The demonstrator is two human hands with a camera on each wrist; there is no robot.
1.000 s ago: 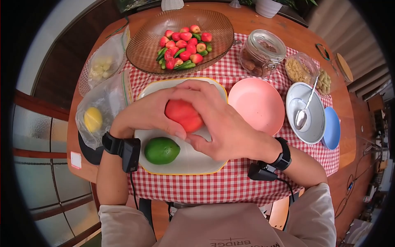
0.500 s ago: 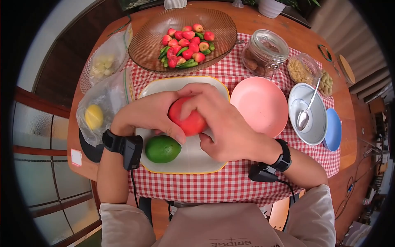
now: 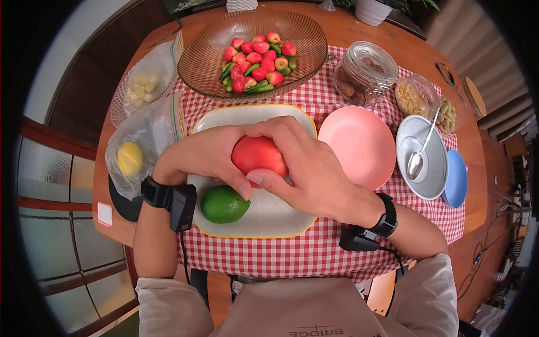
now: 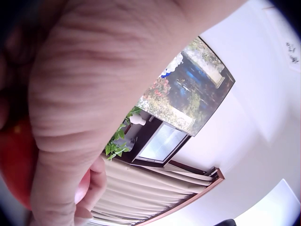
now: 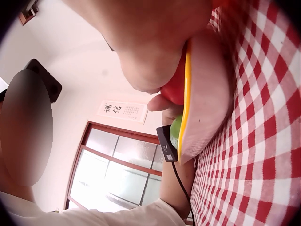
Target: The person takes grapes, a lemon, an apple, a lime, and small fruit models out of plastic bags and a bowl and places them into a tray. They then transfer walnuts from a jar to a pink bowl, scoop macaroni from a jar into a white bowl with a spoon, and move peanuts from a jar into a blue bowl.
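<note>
Over the tray, white with a yellow rim, both hands hold one smooth, round red fruit. My left hand curls round its left and far side, thumb pointing toward me. From the right, my right hand grips it with fingers over the far side and thumb across the near face. Its underside is hidden. A glossy green fruit lies on the tray just below the left thumb. In the left wrist view the red fruit shows beside the palm; in the right wrist view it appears behind the tray rim.
Right of the tray are a pink bowl, a white bowl with a spoon, and a blue dish. Behind stand a glass jar and an amber bowl of small fruit. A bag with a lemon lies left.
The red fruit has turned between the hands. My right fingers and thumb shifted on it, the thumb moving off its surface and then back across the near face.
</note>
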